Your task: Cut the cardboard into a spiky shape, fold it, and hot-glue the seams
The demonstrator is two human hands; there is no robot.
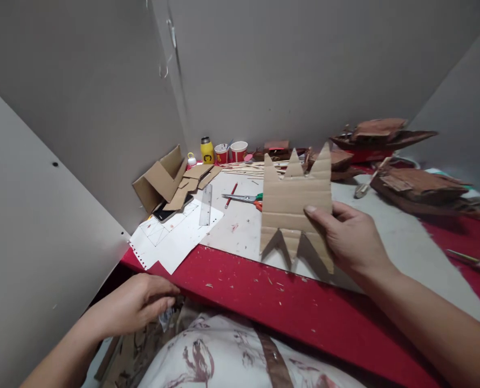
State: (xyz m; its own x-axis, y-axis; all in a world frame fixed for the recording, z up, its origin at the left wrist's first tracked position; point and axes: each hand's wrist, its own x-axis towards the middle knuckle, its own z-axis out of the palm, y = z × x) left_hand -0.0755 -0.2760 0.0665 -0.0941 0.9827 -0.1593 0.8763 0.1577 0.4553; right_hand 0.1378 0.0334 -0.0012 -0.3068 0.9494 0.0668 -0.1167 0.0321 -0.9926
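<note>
The spiky cardboard piece (294, 196) is up in the right hand (355, 240), over the near part of the white sheet (240, 237), a bit right of the middle. It has three points at its top and three at its bottom. The right hand pinches its right side, with the thumb on the front and the other fingers tucked behind. The left hand (145, 299) is low on the left, by the near edge of the red cloth (240, 280). Its fingers are a little bent, and I cannot tell if they hold or touch anything. The points look cut out, so I think the step now is to hold the piece up and look at it. The scissors (246, 199) lie just left of the piece, and no hand is on them. A red pencil (234, 188) lies across by their blades. Farther left, a clear ruler (206, 207) lies partly on a paper (191, 229) with lines drawn on it. Folded cardboard (169, 186) sits at the far left. I think the next move calls for a soft touch, because the thin points could bend. If the piece needs turning, the left hand could help.
</note>
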